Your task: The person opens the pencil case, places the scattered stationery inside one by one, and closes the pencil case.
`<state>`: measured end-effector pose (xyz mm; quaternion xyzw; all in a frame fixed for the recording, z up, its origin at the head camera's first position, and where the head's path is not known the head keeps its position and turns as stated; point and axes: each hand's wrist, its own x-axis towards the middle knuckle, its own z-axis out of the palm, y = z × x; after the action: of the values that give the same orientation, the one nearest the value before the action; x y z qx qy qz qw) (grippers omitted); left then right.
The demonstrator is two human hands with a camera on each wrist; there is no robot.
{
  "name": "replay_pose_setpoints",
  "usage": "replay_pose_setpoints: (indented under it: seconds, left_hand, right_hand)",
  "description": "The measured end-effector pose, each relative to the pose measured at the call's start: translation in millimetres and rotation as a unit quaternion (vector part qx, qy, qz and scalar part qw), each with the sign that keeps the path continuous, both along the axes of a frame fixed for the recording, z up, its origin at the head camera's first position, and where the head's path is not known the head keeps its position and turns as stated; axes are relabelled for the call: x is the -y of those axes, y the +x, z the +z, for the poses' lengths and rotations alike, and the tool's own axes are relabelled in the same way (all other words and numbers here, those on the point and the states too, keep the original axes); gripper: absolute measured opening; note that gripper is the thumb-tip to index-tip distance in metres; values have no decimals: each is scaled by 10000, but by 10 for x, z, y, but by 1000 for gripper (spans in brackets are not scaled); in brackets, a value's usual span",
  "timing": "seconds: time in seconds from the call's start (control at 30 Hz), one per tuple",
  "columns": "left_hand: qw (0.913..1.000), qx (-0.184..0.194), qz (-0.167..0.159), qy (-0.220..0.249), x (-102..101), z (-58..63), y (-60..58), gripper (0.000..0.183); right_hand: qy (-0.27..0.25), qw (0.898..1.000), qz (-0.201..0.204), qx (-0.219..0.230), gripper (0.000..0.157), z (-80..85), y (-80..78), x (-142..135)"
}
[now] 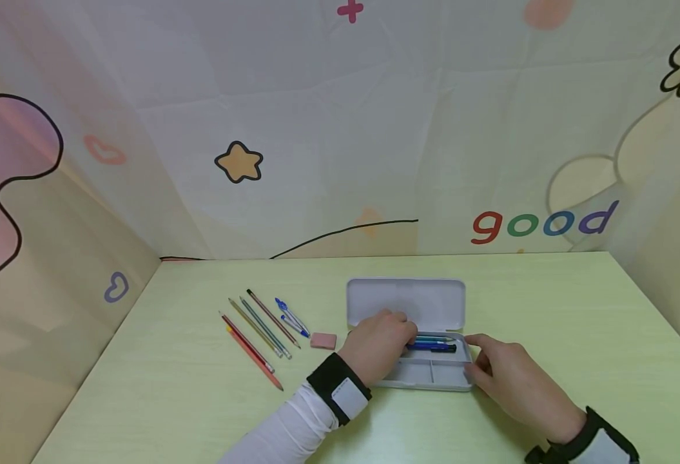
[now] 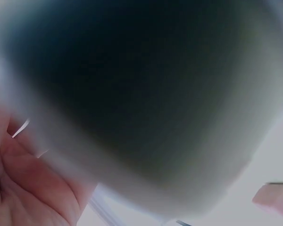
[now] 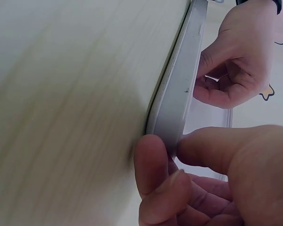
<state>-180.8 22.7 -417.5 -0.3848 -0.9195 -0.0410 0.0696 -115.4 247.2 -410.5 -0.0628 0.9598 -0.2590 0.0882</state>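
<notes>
A pale grey pencil case (image 1: pixel 452 381) lies open on the table, its lid (image 1: pixel 406 303) tipped back. In its long compartment are a blue pen with a black end (image 1: pixel 432 347) and a green-blue pencil (image 1: pixel 432 338). My left hand (image 1: pixel 378 345) reaches into the case from the left, over the near ends of these. Its fingers look curled in the right wrist view, but I cannot tell whether they pinch a pen. At the case's right end, my right hand (image 1: pixel 505 374) grips the edge between thumb (image 3: pixel 203 149) and fingers.
Left of the case lies a pink eraser (image 1: pixel 323 341). Farther left, several pencils (image 1: pixel 264 325) and blue-and-clear pens (image 1: pixel 292 317) are spread on the table (image 1: pixel 142 399). A printed cloth (image 1: pixel 316 116) stands behind. A dark blur covers most of the left wrist view.
</notes>
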Motion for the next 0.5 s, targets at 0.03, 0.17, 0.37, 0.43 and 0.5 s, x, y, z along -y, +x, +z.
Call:
replay_pose_setpoints:
  seconds: [0.03, 0.17, 0.37, 0.43, 0.5]
  left_hand:
    - [10000, 1, -6, 3, 1, -1, -1, 6]
    - [10000, 24, -17, 6, 8, -6, -5, 6]
    - [10000, 12, -50, 42, 43, 37, 9, 7]
    - [10000, -12, -50, 36, 60, 64, 20, 8]
    - [10000, -31, -57, 20, 79, 95, 34, 10]
  right_hand:
    - [2, 10000, -6, 16, 50, 1, 0, 1]
    - [-1, 10000, -15, 55, 51, 7, -3, 2]
    - [-27, 10000, -24, 74, 51, 13, 1, 3]
    - [-27, 9999, -27, 97, 51, 13, -1, 0]
    - [-27, 9999, -32, 93, 51, 9, 0, -3]
